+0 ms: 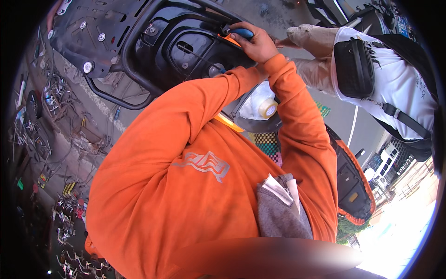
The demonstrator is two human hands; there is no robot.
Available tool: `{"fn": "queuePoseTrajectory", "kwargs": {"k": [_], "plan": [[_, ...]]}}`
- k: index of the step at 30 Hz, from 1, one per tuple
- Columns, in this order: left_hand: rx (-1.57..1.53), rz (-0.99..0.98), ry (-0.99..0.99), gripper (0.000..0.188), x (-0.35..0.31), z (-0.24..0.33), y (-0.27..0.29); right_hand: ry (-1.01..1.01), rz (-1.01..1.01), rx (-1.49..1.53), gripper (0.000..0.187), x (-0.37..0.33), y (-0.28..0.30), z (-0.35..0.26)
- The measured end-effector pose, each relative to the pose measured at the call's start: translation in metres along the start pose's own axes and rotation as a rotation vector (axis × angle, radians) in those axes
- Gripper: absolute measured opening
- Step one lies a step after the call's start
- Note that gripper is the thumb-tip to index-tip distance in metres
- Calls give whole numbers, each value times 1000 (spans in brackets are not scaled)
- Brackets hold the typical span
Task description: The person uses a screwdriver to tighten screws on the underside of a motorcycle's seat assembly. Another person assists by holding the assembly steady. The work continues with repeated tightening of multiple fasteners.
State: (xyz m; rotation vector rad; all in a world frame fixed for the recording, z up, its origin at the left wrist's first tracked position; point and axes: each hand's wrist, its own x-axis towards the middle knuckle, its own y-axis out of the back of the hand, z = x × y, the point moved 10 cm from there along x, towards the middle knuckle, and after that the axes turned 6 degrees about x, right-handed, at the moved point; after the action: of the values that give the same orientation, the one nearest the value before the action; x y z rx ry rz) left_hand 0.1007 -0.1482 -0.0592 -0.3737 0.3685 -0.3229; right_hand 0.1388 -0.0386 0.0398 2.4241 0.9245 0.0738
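Right hand (259, 45): fingers closed round the blue handle of a tool (243, 33), thumb on the near side, index finger over the far side. The tool lies within the fingers, its long axis running roughly left to right, with a dark end projecting to their left. That end sits at the right edge of the black tray (169, 56); whether it touches cannot be determined.

The governing relation: the tray lies directly left of the fingers, its long axis leading away leftward, and the right hand is seen to be nearest its edge. An orange part (231, 40) shows just below the index finger and thumb. Further left of the fingers, past the tray, is a slotted plate (88, 46).

Left hand (263, 70): mostly hidden behind the right cuff, just below the right fingers; state of its fingers cannot be told.

Below the right fingers, well apart: a tape roll (268, 108) on white wrapping (252, 100). Lower right: an orange-edged seat (350, 186). Right: a co-worker (395, 88).
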Motion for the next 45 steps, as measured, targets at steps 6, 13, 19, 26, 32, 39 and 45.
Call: {"fn": "queuePoseTrajectory", "kwargs": {"k": [6, 13, 19, 26, 32, 39, 45], "plan": [[-41, -19, -15, 18, -10, -19, -13, -115, 73, -69, 35, -1, 1, 14], [-315, -67, 177, 20, -56, -56, -18, -135, 321, -205, 44, -9, 6, 2], [-229, -128, 703, 23, -206, -13, 83, -202, 348, -291, 40, 1, 21, -6], [356, 2, 666, 38, -221, 97, 210, -451, 601, 163, 53, -13, 1, 20], [327, -147, 512, 39, -248, 61, 126, -344, 619, -83, 43, -20, 12, 0], [469, -101, 287, 37, -172, 22, 70, -550, 505, 664, 21, -39, 7, 47], [479, -100, 251, 46, -115, -19, 35, -242, 402, 374, 27, -26, 12, 52]]}}
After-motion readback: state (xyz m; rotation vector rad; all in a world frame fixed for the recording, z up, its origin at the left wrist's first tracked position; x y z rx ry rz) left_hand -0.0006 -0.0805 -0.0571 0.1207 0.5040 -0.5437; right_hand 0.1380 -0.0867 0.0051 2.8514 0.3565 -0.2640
